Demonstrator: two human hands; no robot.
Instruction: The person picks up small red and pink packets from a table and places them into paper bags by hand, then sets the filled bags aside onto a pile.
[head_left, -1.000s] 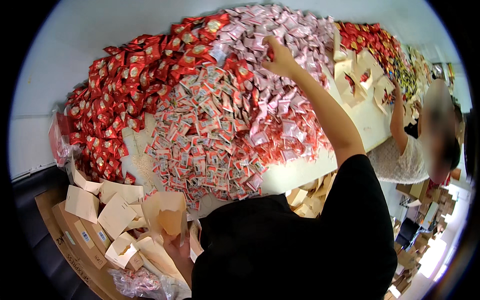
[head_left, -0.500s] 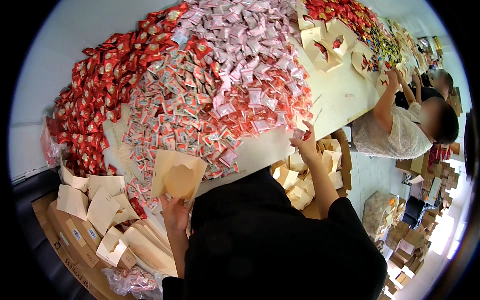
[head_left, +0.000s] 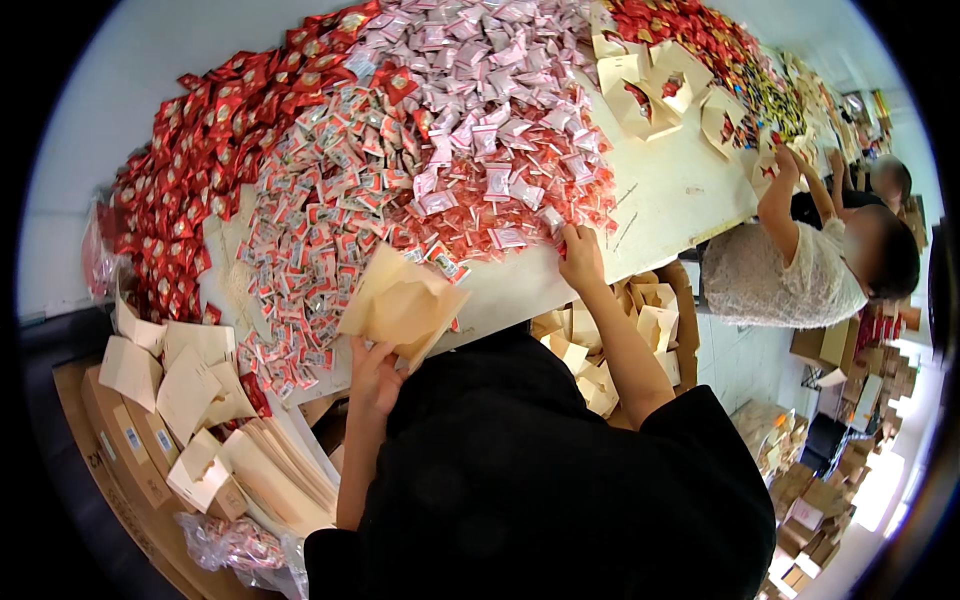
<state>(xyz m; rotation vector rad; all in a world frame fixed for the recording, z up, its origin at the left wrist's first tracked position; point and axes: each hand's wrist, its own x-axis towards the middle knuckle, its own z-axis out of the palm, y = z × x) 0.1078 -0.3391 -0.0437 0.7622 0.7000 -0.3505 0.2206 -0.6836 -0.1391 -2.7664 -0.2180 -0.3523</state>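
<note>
My left hand (head_left: 374,378) grips the lower edge of a cream paper box (head_left: 400,305), tilted over the table's front edge with its opening facing up. At the right end of a pile of clear-wrapped red sweets (head_left: 475,212), my right hand (head_left: 582,258) is closed, palm down. A bit of red wrapper shows at its fingertips, and a pink-and-white packet lies just beside them. Small red-and-white packets (head_left: 318,215) are heaped beyond and left of the box. Pale pink packets (head_left: 470,50) are piled farther back.
Large red packets (head_left: 215,130) are heaped at the far left. Folded cream boxes (head_left: 275,470) lie in a carton at my left; more fill a carton (head_left: 687,330) at my right. Filled open boxes (head_left: 640,105) stand farther along the table, where another person (head_left: 780,260) works.
My left hand has moved right and tilted the paper box. My right hand, which held a small wrapped sweet above the table's edge, has moved left and forward to the pile's edge.
</note>
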